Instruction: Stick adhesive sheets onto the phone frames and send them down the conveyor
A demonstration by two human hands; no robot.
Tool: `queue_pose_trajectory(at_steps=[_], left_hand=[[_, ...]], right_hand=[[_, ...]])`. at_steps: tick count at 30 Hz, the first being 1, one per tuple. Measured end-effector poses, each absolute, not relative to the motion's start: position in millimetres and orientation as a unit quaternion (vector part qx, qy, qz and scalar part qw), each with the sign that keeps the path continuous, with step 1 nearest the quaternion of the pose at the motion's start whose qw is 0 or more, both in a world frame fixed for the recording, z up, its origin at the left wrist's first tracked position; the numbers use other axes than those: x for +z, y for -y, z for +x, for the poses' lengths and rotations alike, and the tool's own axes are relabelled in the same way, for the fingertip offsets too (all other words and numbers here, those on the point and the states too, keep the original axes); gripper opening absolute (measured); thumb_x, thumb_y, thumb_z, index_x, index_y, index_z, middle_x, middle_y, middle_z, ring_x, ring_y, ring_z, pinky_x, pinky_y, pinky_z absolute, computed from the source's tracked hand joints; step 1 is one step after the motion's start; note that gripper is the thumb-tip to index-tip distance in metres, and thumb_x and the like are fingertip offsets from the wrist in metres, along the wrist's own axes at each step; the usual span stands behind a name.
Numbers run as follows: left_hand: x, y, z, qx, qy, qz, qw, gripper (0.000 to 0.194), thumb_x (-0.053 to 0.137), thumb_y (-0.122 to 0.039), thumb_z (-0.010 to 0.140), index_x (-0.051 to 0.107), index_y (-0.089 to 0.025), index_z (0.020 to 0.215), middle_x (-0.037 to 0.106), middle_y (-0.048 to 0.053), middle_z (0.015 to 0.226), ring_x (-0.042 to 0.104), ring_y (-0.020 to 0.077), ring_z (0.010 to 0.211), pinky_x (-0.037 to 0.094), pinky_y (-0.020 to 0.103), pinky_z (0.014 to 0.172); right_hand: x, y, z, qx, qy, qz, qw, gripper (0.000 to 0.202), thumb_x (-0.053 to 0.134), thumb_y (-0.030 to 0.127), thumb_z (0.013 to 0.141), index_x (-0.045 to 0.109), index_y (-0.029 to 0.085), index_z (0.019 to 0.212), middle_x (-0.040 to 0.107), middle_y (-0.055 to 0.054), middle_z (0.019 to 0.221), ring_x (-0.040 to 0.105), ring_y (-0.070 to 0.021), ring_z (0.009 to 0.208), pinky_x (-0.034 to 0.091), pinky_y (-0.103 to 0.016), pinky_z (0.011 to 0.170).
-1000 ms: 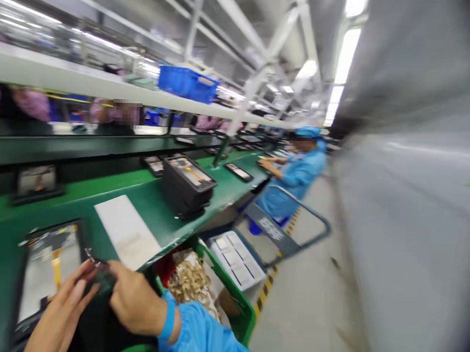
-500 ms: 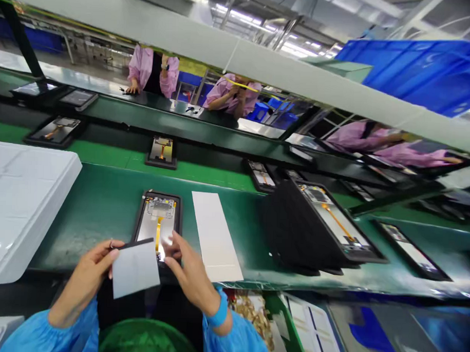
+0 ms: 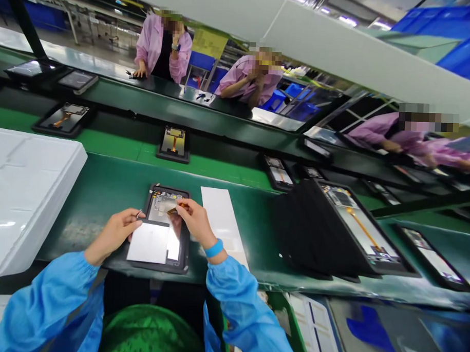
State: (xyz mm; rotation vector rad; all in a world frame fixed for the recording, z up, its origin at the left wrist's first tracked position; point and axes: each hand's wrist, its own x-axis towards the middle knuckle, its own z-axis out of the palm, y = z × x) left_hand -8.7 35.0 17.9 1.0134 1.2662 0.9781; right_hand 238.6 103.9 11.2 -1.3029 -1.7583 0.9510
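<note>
An opened tablet (image 3: pixel 173 245) lies in its black frame on the green bench. My left hand (image 3: pixel 119 231) pinches the top left corner of a white sheet with a dark upper edge (image 3: pixel 148 243), which covers the tablet's lower left part. The fingers of my right hand (image 3: pixel 195 220) are closed on the orange flex cable (image 3: pixel 173 211), lifted at the tablet's upper part. To the right of the tablet is a long white card (image 3: pixel 223 216).
A white foam tray (image 3: pixel 30 189) stands at the left. Black sleeves (image 3: pixel 314 230) and another opened tablet (image 3: pixel 354 224) are stacked at the right. More tablets (image 3: pixel 174 143) lie on the green line beyond. People in pink sit across.
My right hand has moved onto the tablet and taken hold of the orange cable. The white sheet has come down over the tablet's lower part. The camera view has shifted.
</note>
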Motion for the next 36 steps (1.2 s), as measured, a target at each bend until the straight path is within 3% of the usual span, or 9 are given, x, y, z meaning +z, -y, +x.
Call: queue_pose_trajectory(at_steps=[4, 8, 15, 23, 31, 36], left_hand=[[19.5, -61.7, 16.3, 0.404, -0.513, 0.460, 0.602, 0.021, 0.075, -0.026, 0.072, 0.069, -0.014, 0.088, 0.056, -0.004, 0.056, 0.050, 0.0101, 0.047, 0.038, 0.020, 0.047], [12.7, -74.1, 22.7, 0.397, -0.519, 0.467, 0.596, 0.021, 0.075, -0.020, 0.070, 0.069, -0.014, 0.089, 0.057, -0.005, 0.055, 0.050, 0.0095, 0.043, 0.037, 0.020, 0.047], [5.5, -77.6, 26.2, 0.382, -0.537, 0.490, 0.570, 0.023, 0.073, -0.023, 0.071, 0.067, -0.014, 0.091, 0.058, -0.004, 0.056, 0.051, 0.0105, 0.043, 0.038, 0.022, 0.046], [9.2, -76.1, 26.6, 0.370, -0.548, 0.505, 0.555, 0.025, 0.072, -0.026, 0.071, 0.067, -0.014, 0.093, 0.059, -0.004, 0.058, 0.051, 0.0111, 0.044, 0.039, 0.023, 0.047], [4.7, -76.1, 26.3, 0.377, -0.551, 0.496, 0.555, 0.027, 0.073, -0.028, 0.068, 0.066, -0.014, 0.091, 0.058, -0.004, 0.058, 0.051, 0.0110, 0.045, 0.038, 0.023, 0.046], [-1.9, -77.6, 24.6, 0.346, -0.561, 0.538, 0.526, 0.029, 0.065, -0.032, 0.074, 0.063, -0.015, 0.096, 0.057, -0.005, 0.062, 0.052, 0.0120, 0.049, 0.041, 0.024, 0.048]], right_hand=[[13.9, -107.9, 240.5, 0.478, 0.622, -0.502, 0.364, 0.026, 0.062, 0.031, 0.086, 0.067, 0.019, 0.109, 0.073, -0.002, 0.082, 0.071, -0.0162, 0.071, 0.058, -0.029, 0.067], [11.3, -104.4, 245.1, 0.502, 0.617, -0.474, 0.379, 0.032, 0.064, 0.032, 0.085, 0.064, 0.020, 0.114, 0.073, -0.003, 0.089, 0.071, -0.0160, 0.078, 0.059, -0.031, 0.075], [14.1, -92.1, 268.8, 0.471, 0.610, -0.509, 0.383, 0.031, 0.061, 0.035, 0.088, 0.064, 0.019, 0.115, 0.071, -0.007, 0.111, 0.067, -0.0155, 0.090, 0.056, -0.029, 0.076], [16.3, -68.6, 277.3, 0.487, 0.587, -0.519, 0.385, 0.032, 0.060, 0.038, 0.089, 0.064, 0.020, 0.115, 0.070, -0.008, 0.113, 0.067, -0.0177, 0.094, 0.056, -0.031, 0.075], [20.7, -49.1, 269.0, 0.389, 0.679, -0.523, 0.338, 0.024, 0.056, 0.030, 0.094, 0.065, 0.020, 0.113, 0.067, -0.007, 0.113, 0.064, -0.0162, 0.091, 0.054, -0.031, 0.078], [23.0, -36.4, 262.1, 0.318, 0.761, -0.486, 0.290, 0.020, 0.051, 0.019, 0.096, 0.067, 0.020, 0.109, 0.063, -0.010, 0.122, 0.060, -0.0205, 0.114, 0.051, -0.036, 0.097]])
